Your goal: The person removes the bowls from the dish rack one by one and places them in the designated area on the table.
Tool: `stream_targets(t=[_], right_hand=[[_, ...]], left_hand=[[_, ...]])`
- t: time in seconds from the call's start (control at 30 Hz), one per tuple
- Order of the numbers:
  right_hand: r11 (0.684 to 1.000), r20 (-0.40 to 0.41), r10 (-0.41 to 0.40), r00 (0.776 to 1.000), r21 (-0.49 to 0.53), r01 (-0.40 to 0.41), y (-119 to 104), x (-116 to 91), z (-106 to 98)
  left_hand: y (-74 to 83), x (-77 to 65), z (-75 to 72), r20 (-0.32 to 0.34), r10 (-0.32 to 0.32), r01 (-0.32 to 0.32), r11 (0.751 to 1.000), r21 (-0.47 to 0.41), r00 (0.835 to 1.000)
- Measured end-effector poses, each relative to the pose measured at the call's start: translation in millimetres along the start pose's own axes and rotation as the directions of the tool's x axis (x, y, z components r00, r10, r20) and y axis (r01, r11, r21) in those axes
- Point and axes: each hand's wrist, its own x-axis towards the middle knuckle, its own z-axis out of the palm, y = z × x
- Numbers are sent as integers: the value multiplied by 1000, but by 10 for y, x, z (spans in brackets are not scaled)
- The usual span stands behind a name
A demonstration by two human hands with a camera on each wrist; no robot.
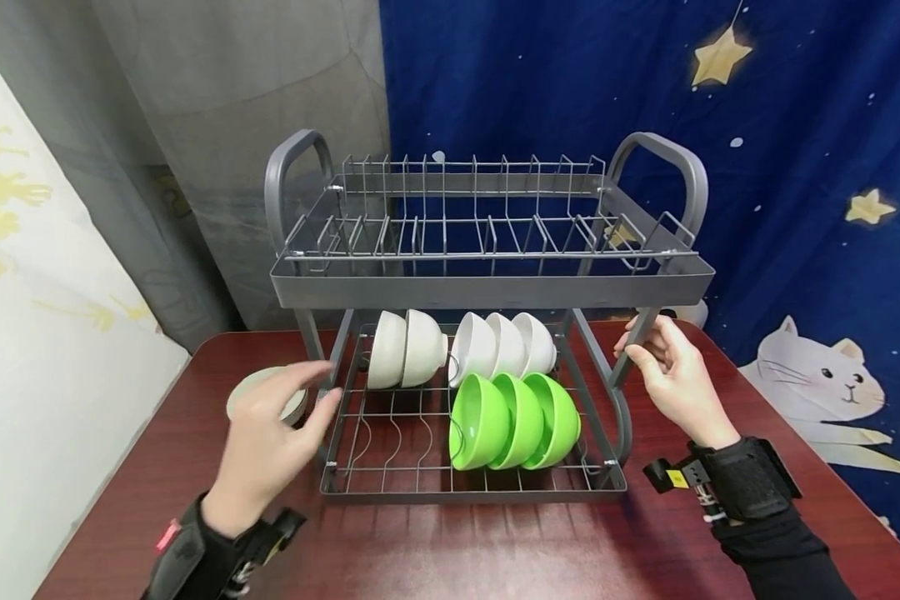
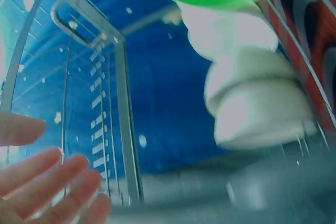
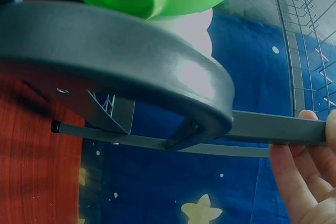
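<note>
My right hand [image 1: 675, 379] grips the right upright [image 3: 278, 128] of a grey two-tier dish rack [image 1: 495, 292], fingers and thumb on either side of it. My left hand [image 1: 270, 442], blurred, is beside the rack's left side with thumb and fingers spread apart and nothing between them. Behind that hand a pale bowl [image 1: 255, 380] stands on the table, partly hidden. On the lower tier, two cream bowls [image 1: 405, 350] lean at the back left and three white bowls [image 1: 498, 346] at the back right. Three green bowls [image 1: 513, 421] lean in front of the white ones.
The rack's upper tier [image 1: 487, 237] has wire slots and a curved handle [image 1: 671, 158] at each end. The rack stands on a reddish-brown table [image 1: 450, 550]. Behind it hang a grey cloth [image 1: 247, 167] and a blue star-patterned curtain [image 1: 540, 83].
</note>
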Motion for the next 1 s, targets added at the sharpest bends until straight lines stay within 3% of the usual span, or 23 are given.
stream_targets(t=[0.1, 0.23, 0.33, 0.47, 0.67, 0.77, 1.0], right_hand=[[1000, 4, 3, 1000, 5, -3, 8, -2, -2], [1000, 3, 0, 1000, -3, 0, 19, -6, -14], [1000, 0, -3, 1000, -2, 3, 23, 2, -20], [1000, 4, -9, 1000, 10, 9, 24, 17, -13], [1000, 3, -4, 1000, 5, 4, 22, 4, -1], [1000, -2, -7, 1000, 5, 7, 21, 1, 5], [1000, -16, -15, 1000, 18, 15, 24, 7, 4]], left_hand=[[26, 133, 215, 84, -114, 115, 993, -13, 990], [-20, 297, 504, 201, -271, 274, 962, 14, 941], [-76, 387, 656, 277, -381, 382, 923, 51, 882], [-162, 459, 781, 330, -517, 524, 848, 76, 790], [-287, 449, 930, 349, -632, 646, 758, 90, 692], [-319, 425, 978, 359, -662, 681, 726, 93, 658], [-346, 374, 1084, 327, -717, 740, 668, 76, 615]])
